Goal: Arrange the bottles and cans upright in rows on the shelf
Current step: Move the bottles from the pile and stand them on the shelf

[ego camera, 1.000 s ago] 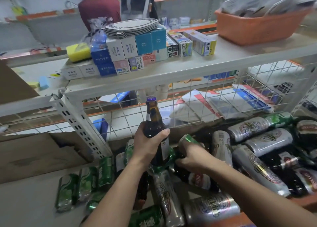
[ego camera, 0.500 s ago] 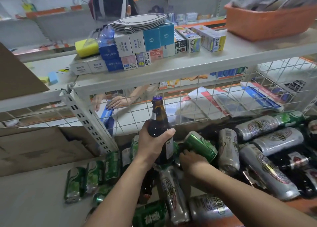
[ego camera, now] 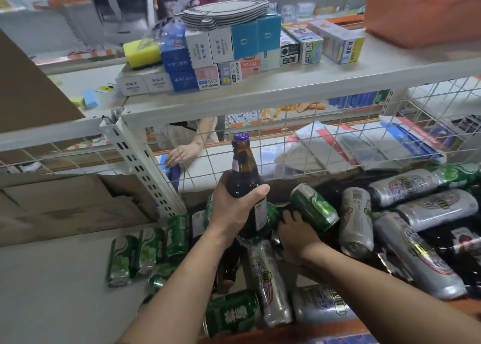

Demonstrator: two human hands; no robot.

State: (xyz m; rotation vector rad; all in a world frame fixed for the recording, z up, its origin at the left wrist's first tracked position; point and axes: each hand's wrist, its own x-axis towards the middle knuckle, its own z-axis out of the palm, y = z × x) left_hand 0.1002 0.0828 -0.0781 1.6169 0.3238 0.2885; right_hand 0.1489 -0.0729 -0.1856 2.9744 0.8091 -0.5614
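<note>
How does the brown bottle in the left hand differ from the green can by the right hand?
Pose: the brown bottle stands upright; the green can is tilted, nearly on its side. Look: the bottle is dark and tall, with a narrow neck and purple cap; the can is short and green. Hold: the left hand grips the bottle; the right hand touches the can from below, grip unclear. Neither stands in a row yet.
</note>
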